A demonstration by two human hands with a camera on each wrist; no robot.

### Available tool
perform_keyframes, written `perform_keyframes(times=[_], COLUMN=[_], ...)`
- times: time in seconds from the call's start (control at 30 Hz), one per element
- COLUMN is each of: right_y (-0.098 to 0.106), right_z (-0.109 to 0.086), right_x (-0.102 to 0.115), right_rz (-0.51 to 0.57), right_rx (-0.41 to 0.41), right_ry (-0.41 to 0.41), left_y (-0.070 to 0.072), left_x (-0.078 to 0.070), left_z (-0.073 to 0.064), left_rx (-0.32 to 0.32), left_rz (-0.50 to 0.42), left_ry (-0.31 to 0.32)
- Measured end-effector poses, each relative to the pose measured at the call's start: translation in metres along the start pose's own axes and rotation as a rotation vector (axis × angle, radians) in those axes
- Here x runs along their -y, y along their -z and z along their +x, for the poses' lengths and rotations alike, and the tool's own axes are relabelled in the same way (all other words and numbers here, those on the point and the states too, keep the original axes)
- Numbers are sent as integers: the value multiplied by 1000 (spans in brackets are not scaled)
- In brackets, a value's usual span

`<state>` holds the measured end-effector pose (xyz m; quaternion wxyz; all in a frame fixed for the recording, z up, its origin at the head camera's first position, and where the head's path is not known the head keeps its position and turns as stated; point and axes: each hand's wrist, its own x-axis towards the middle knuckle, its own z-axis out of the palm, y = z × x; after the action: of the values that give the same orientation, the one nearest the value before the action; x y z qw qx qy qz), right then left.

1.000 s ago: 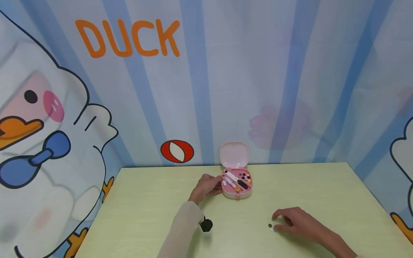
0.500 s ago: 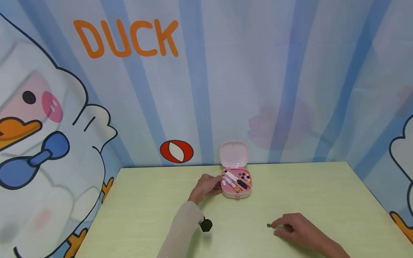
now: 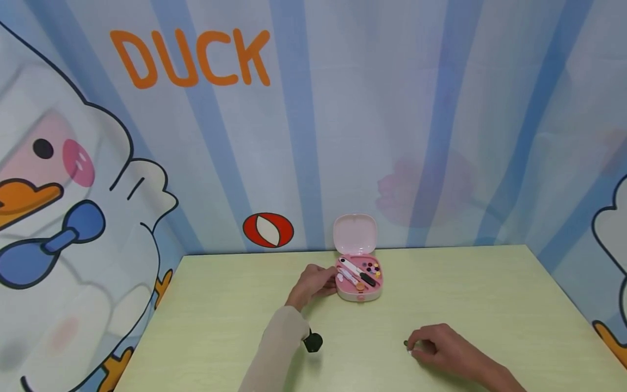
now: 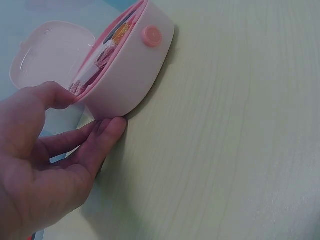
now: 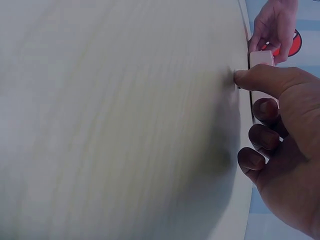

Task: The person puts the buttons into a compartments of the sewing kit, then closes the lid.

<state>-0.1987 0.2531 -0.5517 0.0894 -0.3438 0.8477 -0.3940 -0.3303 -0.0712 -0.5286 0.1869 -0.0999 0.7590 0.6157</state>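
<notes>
A pink-and-white sewing kit (image 3: 361,297) stands at the back of the table with its lid raised. Inside lie a white-and-black pen-like tool (image 3: 362,275), a pale slim stick and several coloured dots (image 3: 373,267). My left hand (image 3: 312,284) holds the kit's left side, thumb on the rim and fingers against the lower wall, as the left wrist view shows. At the front right, my right hand (image 3: 443,348) pinches a tiny green piece (image 3: 405,343) with a whitish bit beside it, low over the tabletop. Thumb and forefinger hide most of it; its kind is too small to tell.
The pale wooden table (image 3: 235,294) ends at a blue striped curtain (image 3: 343,120) with a duck print. A dark, hexagonal wrist device (image 3: 313,342) hangs from the left sleeve (image 3: 279,348). The kit's raised lid (image 3: 355,234) overlaps the curtain in the head view.
My right hand has moved slightly left, and its thumb and forefinger have drawn together around the tiny green piece. My left hand and the kit have stayed put.
</notes>
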Motion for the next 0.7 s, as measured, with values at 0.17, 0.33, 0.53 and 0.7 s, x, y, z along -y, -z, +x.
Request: perform_keyframes(times=[0.17,0.33,0.53,0.7], right_y=[-2,0,6,12], right_z=[3,7,13,23], right_x=[2,5,10,14], right_rz=[2,-29,-46,-48], right_rx=[31,56,64,66], right_ry=[21,11,19,38], left_y=[0,0,0,0], left_x=[0,0,0,-1], left_z=[1,1,0,-1], left_rx=[3,-4,-5,-1], left_rz=[-5,2,4,2], left_ry=[4,5,6,0])
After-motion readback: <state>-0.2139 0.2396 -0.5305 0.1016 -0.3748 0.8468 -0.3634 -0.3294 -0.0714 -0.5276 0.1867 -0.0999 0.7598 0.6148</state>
